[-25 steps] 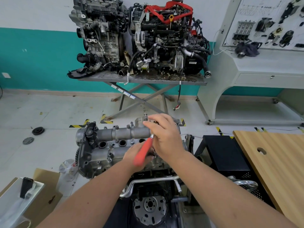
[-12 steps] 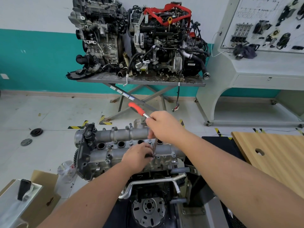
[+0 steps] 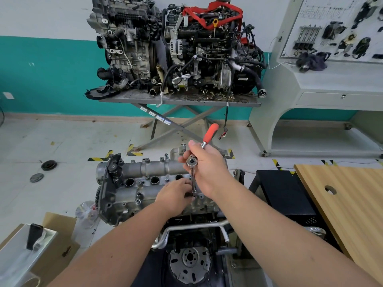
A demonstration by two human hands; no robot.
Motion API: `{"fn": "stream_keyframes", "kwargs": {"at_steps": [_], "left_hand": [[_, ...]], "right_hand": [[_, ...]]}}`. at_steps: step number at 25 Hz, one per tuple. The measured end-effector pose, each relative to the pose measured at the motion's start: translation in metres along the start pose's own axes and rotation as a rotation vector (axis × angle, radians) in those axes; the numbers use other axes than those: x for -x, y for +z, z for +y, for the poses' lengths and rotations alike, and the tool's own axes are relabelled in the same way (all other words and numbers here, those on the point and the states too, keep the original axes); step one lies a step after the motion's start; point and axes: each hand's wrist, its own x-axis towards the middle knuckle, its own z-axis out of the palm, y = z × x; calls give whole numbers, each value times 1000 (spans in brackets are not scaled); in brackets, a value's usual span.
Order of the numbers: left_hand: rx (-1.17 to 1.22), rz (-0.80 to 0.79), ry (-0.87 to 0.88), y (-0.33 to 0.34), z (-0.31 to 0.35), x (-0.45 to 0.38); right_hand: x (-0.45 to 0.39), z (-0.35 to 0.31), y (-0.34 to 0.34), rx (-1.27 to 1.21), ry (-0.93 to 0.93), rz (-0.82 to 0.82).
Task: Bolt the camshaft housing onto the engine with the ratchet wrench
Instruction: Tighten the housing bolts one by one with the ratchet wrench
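Observation:
The grey camshaft housing [image 3: 145, 175] lies on top of the engine [image 3: 192, 262] in front of me, with several bolts standing in its bosses. My right hand [image 3: 207, 168] grips the ratchet wrench [image 3: 210, 132] near its head; the red handle points up and away to the right. A chrome extension [image 3: 193, 183] runs down from the head to a bolt on the housing's near edge. My left hand [image 3: 176, 195] pinches the lower end of the extension at the socket. The bolt itself is hidden by my fingers.
Two other engines sit on a scissor table [image 3: 178, 100] at the back. A wooden bench [image 3: 342, 195] stands to the right beside a black stand [image 3: 286, 193]. A cardboard box [image 3: 60, 239] and a plastic bag are at the lower left. Pulleys [image 3: 48, 165] lie on the floor.
The red handle has swung clockwise: from pointing down toward me, to up-left, to up-right now. My left hand stays at the socket.

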Motion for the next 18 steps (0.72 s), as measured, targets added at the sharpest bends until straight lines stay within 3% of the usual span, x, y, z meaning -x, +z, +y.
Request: {"fn": "stream_keyframes", "kwargs": {"at_steps": [3,5,8,11,13,15,18], "left_hand": [[-10,6,1,2,-2,0],[-10,20,12,3,-3,0],[-14,22,18,3,-2,1],[-22,41,24,3,-2,0],[-24,46,4,2,-1,1],[-30,49,-4,1,0,2],[-31,60,38,1,0,2]], "right_hand": [[-4,-13,3,103,102,-70],[-6,-23,0,326,138,-178],[-10,-45,3,1078,11,-372],[-9,-55,12,1761,-321,-491],[-5,-48,16,1826,-450,-570],[-4,-39,17,1663,-402,-584],[-8,-34,18,1425,-298,-367]]}}
